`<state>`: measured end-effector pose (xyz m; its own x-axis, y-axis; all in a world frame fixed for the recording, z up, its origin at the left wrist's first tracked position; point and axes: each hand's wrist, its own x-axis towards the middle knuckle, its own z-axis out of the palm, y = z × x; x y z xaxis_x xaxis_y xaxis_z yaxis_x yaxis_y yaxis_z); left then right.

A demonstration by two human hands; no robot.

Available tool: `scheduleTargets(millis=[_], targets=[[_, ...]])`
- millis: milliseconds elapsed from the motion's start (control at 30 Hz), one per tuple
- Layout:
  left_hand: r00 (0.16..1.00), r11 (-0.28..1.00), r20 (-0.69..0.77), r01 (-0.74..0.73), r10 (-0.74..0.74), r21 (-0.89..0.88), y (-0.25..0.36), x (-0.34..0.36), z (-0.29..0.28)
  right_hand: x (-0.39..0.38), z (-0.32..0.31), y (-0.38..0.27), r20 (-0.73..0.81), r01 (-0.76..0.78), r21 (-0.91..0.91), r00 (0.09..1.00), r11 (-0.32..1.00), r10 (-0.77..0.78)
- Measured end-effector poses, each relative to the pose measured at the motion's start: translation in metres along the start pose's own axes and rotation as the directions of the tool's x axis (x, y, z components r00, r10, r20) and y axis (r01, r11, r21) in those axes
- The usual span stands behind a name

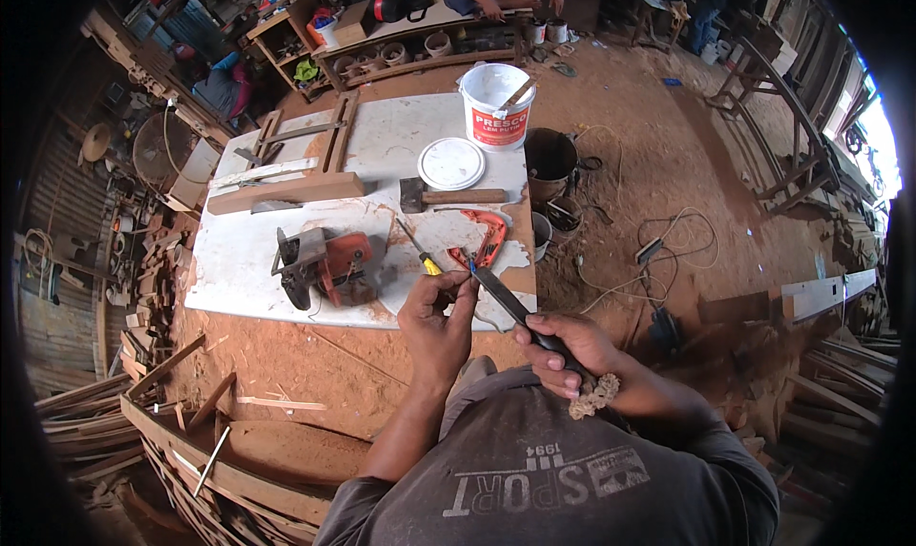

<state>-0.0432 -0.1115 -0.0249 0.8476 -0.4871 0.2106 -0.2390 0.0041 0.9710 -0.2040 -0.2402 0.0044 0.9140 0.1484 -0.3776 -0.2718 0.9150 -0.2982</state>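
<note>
My right hand (572, 349) is wrapped round a long black bar-like thing (510, 303) that slants up to the left; its exact kind I cannot tell. A tan, crumpled clump (593, 397) shows at its lower end. My left hand (437, 319) is closed in a pinch beside the bar's upper tip, where a bit of blue shows; what the fingers hold is too small to name. Just beyond lie an orange-red curved handle casing (493, 238) and a yellow-handled screwdriver (428, 262). A red and dark power tool (334, 267) sits to their left on the white board table (229, 293).
A hammer (448, 197), a round white lid (451, 164) and a white bucket (494, 107) stand farther back. Wooden pieces (286, 193) lie at the left. Cables (658, 250) trail over the floor at right. Timber is stacked both sides; another person sits at the back.
</note>
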Motion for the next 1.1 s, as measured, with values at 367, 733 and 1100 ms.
scheduleTargets(millis=[367, 733, 1100], targets=[[0.971, 0.946, 0.107, 0.235, -0.216, -0.225, 0.001, -0.011, 0.008, 0.02, -0.007, -0.024, -0.037, 0.338, -0.738, 0.844, 0.584, -0.536], [0.947, 0.961, 0.21, 0.264, -0.242, -0.086, 0.017, -0.024, 0.024, 0.046, -0.013, -0.041, -0.335, 0.439, -0.675, 0.534, 0.593, -0.777], [0.85, 0.726, 0.357, 0.52, -0.387, -0.45, 0.002, -0.013, 0.008, -0.026, -0.045, -0.069, -0.271, -0.066, -0.928, 0.796, 0.368, -0.541]])
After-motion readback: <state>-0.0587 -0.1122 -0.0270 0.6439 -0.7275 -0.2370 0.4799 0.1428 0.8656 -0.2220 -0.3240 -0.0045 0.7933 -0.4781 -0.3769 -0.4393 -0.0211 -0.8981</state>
